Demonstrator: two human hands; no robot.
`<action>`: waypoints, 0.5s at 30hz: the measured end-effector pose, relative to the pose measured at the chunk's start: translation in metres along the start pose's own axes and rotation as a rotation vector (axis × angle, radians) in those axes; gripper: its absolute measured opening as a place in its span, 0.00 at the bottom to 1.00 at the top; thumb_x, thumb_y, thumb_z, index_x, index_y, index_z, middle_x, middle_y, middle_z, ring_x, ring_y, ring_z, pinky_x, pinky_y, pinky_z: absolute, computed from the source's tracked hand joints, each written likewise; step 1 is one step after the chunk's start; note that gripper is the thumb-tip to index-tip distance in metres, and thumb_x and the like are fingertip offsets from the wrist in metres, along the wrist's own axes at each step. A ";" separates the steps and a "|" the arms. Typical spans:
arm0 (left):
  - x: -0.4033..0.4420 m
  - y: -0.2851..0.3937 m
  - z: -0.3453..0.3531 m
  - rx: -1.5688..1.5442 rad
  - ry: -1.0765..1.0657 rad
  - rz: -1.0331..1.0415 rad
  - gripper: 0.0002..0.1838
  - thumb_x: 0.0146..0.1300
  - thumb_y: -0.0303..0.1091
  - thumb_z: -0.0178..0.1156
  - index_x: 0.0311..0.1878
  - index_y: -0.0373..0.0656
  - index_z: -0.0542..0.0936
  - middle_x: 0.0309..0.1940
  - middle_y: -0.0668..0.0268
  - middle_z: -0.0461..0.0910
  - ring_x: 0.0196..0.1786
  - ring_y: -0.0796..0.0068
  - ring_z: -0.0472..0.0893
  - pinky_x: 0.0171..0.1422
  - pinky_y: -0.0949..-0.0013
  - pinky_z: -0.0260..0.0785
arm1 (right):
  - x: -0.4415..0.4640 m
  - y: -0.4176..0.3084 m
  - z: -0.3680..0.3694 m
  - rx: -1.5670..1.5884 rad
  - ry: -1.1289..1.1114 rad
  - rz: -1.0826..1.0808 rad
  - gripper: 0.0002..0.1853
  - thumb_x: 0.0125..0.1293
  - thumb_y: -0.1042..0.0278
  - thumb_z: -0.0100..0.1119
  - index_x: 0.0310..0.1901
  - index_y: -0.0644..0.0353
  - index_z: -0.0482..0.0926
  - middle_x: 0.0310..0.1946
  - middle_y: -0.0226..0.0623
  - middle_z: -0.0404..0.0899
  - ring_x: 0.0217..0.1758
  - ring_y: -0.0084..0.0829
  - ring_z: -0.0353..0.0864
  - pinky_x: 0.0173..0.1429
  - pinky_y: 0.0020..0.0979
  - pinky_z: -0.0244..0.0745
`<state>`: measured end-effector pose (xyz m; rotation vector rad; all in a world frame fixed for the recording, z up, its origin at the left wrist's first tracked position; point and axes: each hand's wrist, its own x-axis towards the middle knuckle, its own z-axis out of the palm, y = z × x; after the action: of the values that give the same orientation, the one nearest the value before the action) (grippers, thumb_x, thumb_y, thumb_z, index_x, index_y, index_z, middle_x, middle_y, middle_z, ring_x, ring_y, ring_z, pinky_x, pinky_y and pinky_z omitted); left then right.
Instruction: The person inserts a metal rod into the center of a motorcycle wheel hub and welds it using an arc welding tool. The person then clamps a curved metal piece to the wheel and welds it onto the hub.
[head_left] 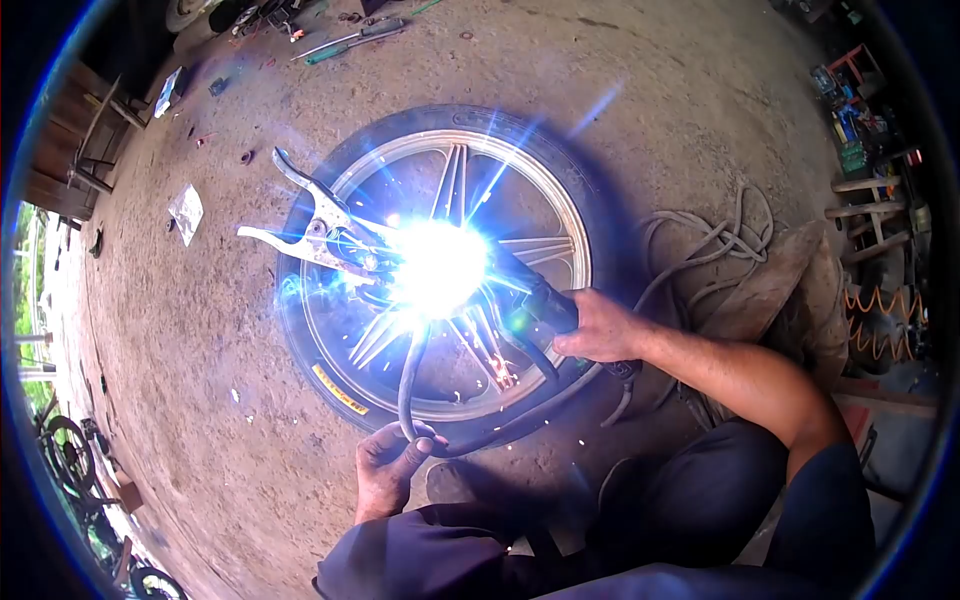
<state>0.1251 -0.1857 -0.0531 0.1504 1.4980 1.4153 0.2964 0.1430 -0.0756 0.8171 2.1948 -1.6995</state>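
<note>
A spoked motorcycle wheel (572, 243) with its black tyre (590, 190) lies flat on the floor in front of me. A blinding white welding arc hides its hub, and sparks scatter across the spokes. My right hand (605, 328) is wrapped around the black handle of a welding electrode holder (548, 303), whose front end vanishes into the glare. Close to the tyre's near edge, my left hand (390, 465) pinches a grey cable (407, 385) that runs up toward the hub. A metal ground clamp (318, 228) sits at the hub's left, its jaws lost in the light.
Loose coils of cable (735, 240) lie right of the wheel, beside a brown sheet (765, 290). Tools (350, 42) rest at the far floor edge. A clear plastic bag (187, 213) is at left. Shelving with parts (850, 120) stands at right.
</note>
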 end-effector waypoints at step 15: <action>-0.001 0.000 0.002 -0.008 0.007 -0.001 0.11 0.66 0.33 0.73 0.44 0.35 0.87 0.38 0.59 0.90 0.45 0.70 0.86 0.61 0.62 0.75 | 0.005 0.025 0.001 -0.236 0.048 -0.243 0.11 0.58 0.66 0.67 0.37 0.62 0.76 0.21 0.31 0.75 0.23 0.25 0.75 0.29 0.34 0.71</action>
<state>0.1266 -0.1855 -0.0515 0.1400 1.4977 1.4225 0.3060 0.1473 -0.0985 0.5559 2.5544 -1.4903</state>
